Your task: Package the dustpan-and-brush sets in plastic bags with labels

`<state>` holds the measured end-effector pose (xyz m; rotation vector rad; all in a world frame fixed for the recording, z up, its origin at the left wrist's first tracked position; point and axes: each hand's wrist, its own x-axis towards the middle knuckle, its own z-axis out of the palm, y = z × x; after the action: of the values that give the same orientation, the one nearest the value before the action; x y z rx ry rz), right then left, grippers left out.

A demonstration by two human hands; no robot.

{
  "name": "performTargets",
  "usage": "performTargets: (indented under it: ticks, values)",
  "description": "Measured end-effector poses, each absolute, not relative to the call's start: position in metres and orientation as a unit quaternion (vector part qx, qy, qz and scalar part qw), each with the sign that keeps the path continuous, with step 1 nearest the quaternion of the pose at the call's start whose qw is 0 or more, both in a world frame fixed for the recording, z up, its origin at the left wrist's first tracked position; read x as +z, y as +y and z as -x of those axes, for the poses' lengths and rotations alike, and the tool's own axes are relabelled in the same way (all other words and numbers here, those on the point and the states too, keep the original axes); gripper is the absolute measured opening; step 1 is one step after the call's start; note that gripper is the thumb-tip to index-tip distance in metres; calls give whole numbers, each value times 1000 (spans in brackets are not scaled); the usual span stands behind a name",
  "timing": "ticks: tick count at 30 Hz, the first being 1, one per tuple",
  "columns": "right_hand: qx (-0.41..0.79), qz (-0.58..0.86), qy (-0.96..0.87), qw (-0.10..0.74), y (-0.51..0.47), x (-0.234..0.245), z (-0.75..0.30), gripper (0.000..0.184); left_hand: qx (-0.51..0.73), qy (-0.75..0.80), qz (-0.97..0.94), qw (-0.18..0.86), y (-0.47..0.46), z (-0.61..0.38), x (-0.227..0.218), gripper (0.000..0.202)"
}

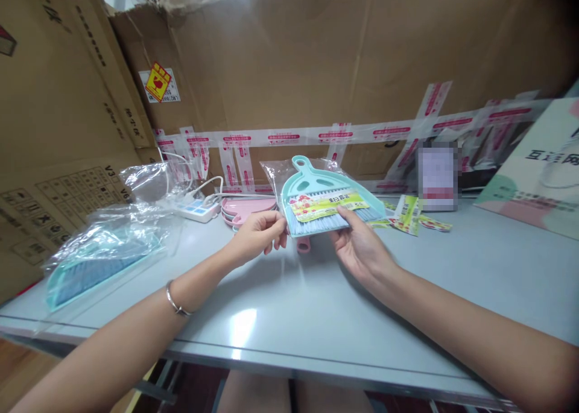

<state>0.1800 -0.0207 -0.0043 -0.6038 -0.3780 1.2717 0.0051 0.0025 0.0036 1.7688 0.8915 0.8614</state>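
A mint-green dustpan (312,175) is held up over the table, tilted toward me, with a blue-bristled brush (316,225) lying in it. Across the brush runs a yellow-green card label (325,205). Clear film of a plastic bag (271,175) shows at the dustpan's left and upper edges; how much of the set it covers, I cannot tell. My right hand (364,253) grips the front right edge, thumb on top by the label. At the front left corner, my left hand (257,237) has its fingers pinched on the bag's edge.
Stacked pink dustpans (246,207) and a pink handle end (303,245) lie behind. At left is another bagged green dustpan (108,268), near a power strip (196,209). Loose labels (407,215) lie right, before a blurred-out box (438,175). Large cardboard (289,57) walls the table's back.
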Motion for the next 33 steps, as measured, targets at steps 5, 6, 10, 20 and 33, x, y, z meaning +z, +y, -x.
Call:
performTargets:
  ticks: [5, 6, 10, 20, 33]
  values:
    - [576, 301, -160, 743, -21, -7, -181, 26, 256, 354, -777, 453, -2, -3, 10, 21]
    - [577, 309, -154, 740, -20, -7, -181, 25, 235, 351, -781, 459, -2, -2, 11, 20]
    - [581, 321, -154, 731, -20, -10, -180, 24, 172, 358, -771, 498, -3, 6, 21, 22]
    - [578, 340, -155, 726, -39, -5, -168, 24, 335, 407, -607, 594, -10, -9, 19, 46]
    - [723, 440, -254, 468, -121, -6, -203, 36, 352, 469, -492, 643, -75, 8, -8, 48]
